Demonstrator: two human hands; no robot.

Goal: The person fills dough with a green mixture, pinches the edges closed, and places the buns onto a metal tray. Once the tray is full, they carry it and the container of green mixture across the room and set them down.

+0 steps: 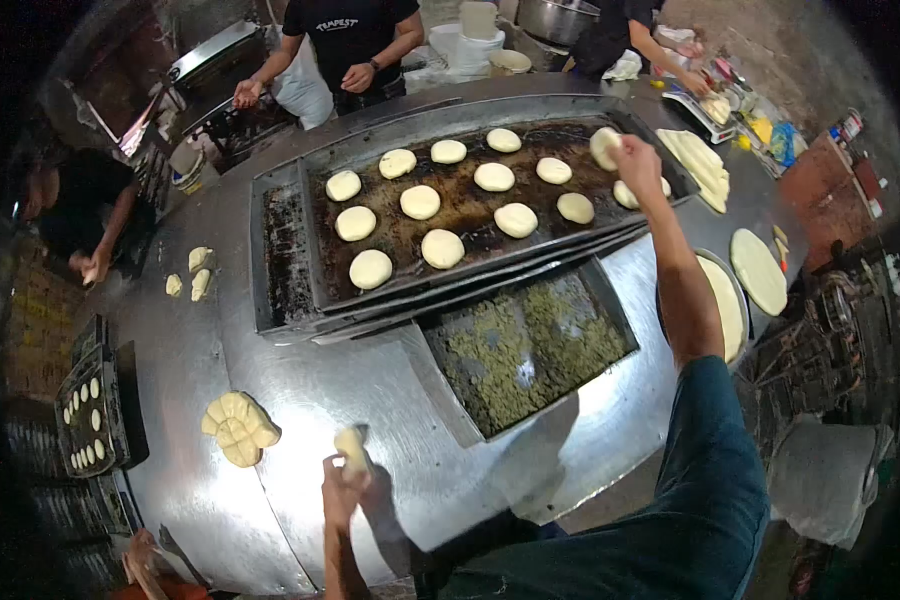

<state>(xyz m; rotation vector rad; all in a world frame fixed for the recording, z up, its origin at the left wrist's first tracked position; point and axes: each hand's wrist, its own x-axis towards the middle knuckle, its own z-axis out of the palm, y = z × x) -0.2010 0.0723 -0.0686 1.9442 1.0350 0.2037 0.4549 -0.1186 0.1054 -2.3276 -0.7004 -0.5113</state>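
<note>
My right hand (638, 168) grips a flat round of dough (604, 148) over the right end of a dark baking tray (300, 215). Several pale dough rounds (420, 202) lie spaced across that tray. Low in the view, my left hand (344, 490) is closed around a small piece of dough (350, 446), slightly blurred, above the metal table (320, 370). Left of it sits a lump of dough (240, 428) scored into portions. Between my arms, a shallow pan (450, 415) holds a greenish crumbly filling (530, 340).
A dough slab (698, 165) and a flattened dough piece (759, 270) lie at the right, beside a round dough-filled container (722, 305). Small dough pieces (200, 270) rest at the left. Co-workers (355, 50) stand around the table; one has a hand at a scale (702, 112).
</note>
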